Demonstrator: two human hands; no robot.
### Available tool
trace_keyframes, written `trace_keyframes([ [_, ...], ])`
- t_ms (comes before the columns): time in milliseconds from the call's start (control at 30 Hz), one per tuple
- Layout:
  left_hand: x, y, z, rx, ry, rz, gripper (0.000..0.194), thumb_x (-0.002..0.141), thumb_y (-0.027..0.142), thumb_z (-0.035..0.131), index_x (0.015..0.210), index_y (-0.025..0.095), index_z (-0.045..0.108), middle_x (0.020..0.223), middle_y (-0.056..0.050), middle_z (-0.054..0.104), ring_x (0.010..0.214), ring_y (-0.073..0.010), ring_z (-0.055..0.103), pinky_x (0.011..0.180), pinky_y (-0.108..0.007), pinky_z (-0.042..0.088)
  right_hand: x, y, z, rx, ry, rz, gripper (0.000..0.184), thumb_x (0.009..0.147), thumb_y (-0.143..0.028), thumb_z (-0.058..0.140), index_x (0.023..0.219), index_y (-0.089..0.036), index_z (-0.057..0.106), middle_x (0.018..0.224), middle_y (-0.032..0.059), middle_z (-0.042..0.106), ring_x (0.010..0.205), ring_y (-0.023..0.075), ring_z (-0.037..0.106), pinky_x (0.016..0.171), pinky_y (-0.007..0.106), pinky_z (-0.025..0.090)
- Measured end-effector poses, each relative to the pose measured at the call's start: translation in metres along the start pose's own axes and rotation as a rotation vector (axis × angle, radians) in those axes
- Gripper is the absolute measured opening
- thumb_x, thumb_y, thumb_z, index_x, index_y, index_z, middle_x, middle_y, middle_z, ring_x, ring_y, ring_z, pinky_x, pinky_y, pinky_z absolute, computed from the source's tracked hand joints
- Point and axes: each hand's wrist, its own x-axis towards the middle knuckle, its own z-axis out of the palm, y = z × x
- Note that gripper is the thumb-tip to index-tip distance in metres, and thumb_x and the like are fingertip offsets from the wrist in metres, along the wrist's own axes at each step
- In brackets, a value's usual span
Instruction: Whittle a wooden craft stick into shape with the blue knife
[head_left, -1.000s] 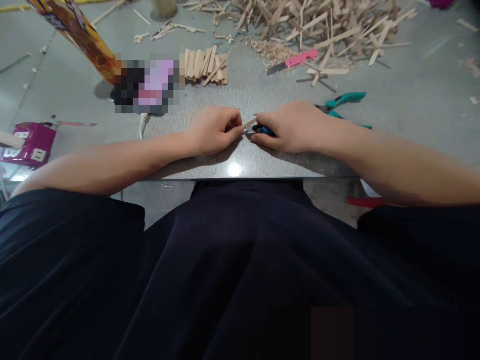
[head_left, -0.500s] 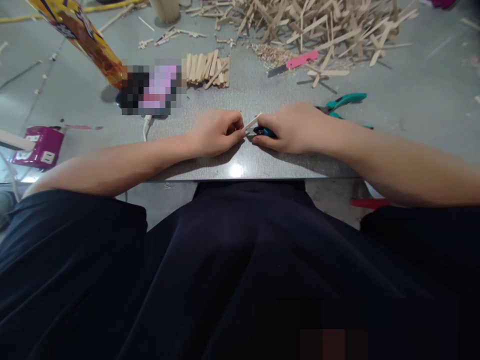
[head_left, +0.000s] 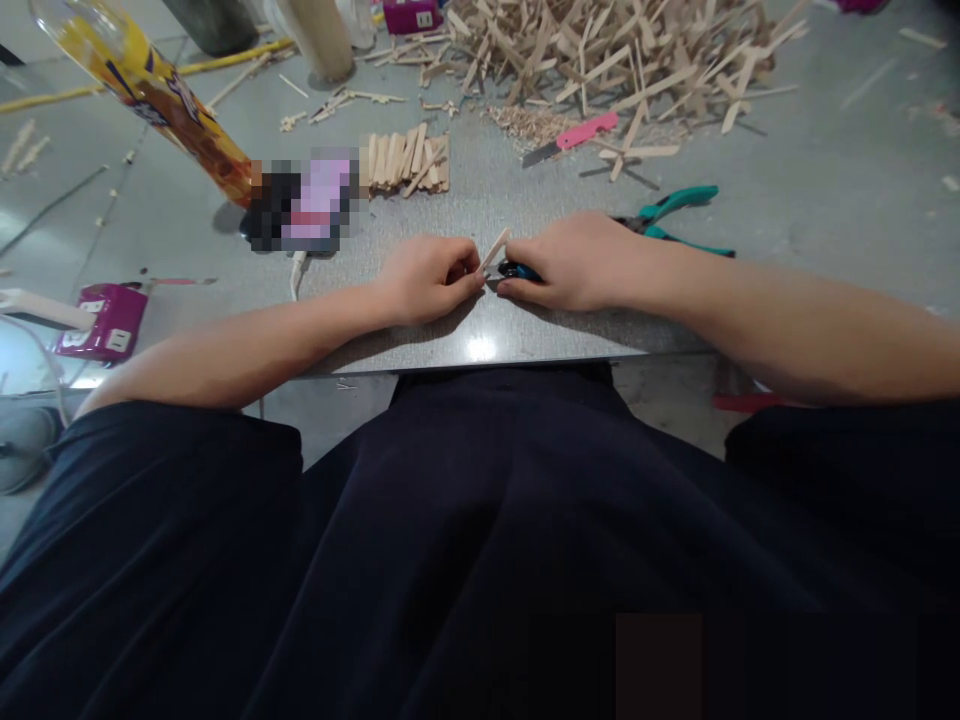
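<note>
My left hand is closed, pinching a short pale wooden stick between thumb and fingers; the stick slants up toward the right. In my right hand is a small pair of cutting pliers with blue and black handles, mostly hidden by the fingers. Their metal jaws point left and lie close to the stick beside my left fingertips; whether they touch it I cannot tell. Just behind the right hand rest teal-handled pliers, their jaws partly covered by the hand.
A neat row of short sticks lies ahead, with a large heap of wooden sticks behind. Near it is a pink-handled saw. To the left are a phone with a cable, a drink bottle and a purple socket block.
The stick in my left hand now stands more steeply, and the plier jaws have come nearer to my left fingertips. The camera view has shifted slightly.
</note>
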Motion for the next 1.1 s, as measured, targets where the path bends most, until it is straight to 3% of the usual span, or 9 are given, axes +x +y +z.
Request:
trace_keyframes([
  [700, -0.0011, -0.0015, -0.0015, 0.006, 0.003, 0.034, 0.025, 0.112, 0.049, 0.07, 0.117, 0.032, 0.088, 0.092, -0.006, 0.086, 0.094, -0.0329, 0.081, 0.085, -0.045, 0.055, 0.0003, 0.0056, 0.0016, 0.009, 0.02, -0.035, 0.057, 0.122, -0.079, 0.051, 0.128, -0.029, 0.078, 0.088, 0.0157, 0.08, 0.082, 0.0374, 0.073, 0.075, 0.046, 0.036],
  [1100, -0.0006, -0.0033, 0.0006, -0.005, 0.0, 0.036, 0.025, 0.111, 0.05, 0.07, 0.118, 0.032, 0.086, 0.092, -0.006, 0.083, 0.092, -0.0321, 0.078, 0.085, -0.044, 0.053, 0.0002, 0.0059, 0.0019, 0.003, 0.011, -0.038, 0.058, 0.122, -0.078, 0.051, 0.133, -0.027, 0.077, 0.098, 0.0185, 0.085, 0.085, 0.0373, 0.074, 0.078, 0.045, 0.037],
])
